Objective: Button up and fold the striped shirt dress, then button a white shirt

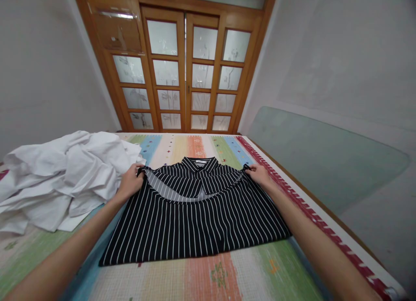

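A black shirt with white pinstripes [195,223] lies on the striped cloth, its collar pointing away from me. My left hand [131,179] pinches one edge of it at the left. At the right, my right hand [258,174] pinches the matching edge. The held edge is lifted and sags in a curve between my hands, showing the greyish inner side of the fabric. Beyond that sag the collar [199,164] lies flat with a small white label in it. The shirt's near fold runs straight across in front of me.
A heap of white cloth [78,171] lies left of the shirt, close to my left hand. Under everything is a multicoloured striped cover [162,283] with a red border along the right. Grey walls stand on both sides; wooden doors with glass panes [185,76] are behind.
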A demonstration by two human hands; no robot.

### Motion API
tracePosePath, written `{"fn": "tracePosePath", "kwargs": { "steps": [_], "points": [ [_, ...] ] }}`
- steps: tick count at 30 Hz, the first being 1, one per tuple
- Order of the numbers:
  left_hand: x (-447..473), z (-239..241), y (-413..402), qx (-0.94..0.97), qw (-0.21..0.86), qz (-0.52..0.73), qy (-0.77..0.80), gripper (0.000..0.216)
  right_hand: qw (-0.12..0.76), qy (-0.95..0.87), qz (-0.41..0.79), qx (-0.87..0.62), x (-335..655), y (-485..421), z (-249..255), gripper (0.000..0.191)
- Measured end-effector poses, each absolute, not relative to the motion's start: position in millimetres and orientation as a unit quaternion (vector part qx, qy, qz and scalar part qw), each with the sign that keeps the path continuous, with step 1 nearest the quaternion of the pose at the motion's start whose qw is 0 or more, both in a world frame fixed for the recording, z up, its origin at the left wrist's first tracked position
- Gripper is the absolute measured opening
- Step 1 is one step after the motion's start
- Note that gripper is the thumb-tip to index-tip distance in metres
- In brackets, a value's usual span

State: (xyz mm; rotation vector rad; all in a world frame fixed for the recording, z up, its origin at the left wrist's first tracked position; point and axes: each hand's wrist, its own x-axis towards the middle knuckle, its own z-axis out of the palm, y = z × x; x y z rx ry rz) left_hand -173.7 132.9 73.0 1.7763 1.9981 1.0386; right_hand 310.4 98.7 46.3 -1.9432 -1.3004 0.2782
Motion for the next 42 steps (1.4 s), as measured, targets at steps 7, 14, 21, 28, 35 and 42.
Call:
{"fn": "tracePosePath", "kwargs": {
  "steps": [7,14,21,28,35,42],
  "points": [
    [-162,76,142,0.612,0.070,0.375,0.693,0.029,0.267,-0.490,0.008,-0.830,293,101,61,0.021],
    [-154,60,147,0.622,0.041,0.309,0.718,0.034,0.179,-0.467,-0.014,-0.866,276,95,46,0.036],
    [-140,41,135,0.637,-0.017,0.269,0.722,0.031,0.156,-0.488,-0.051,-0.857,264,89,38,0.034],
    [-144,36,136,0.636,-0.035,0.320,0.701,0.021,0.171,-0.472,-0.054,-0.863,267,89,34,0.030],
    [-151,29,142,0.689,-0.108,0.323,0.639,0.018,0.232,-0.585,-0.187,-0.754,274,92,25,0.013],
    [-148,32,138,0.709,-0.096,0.298,0.632,0.024,0.194,-0.684,-0.100,-0.696,274,93,24,0.030]
  ]
}}
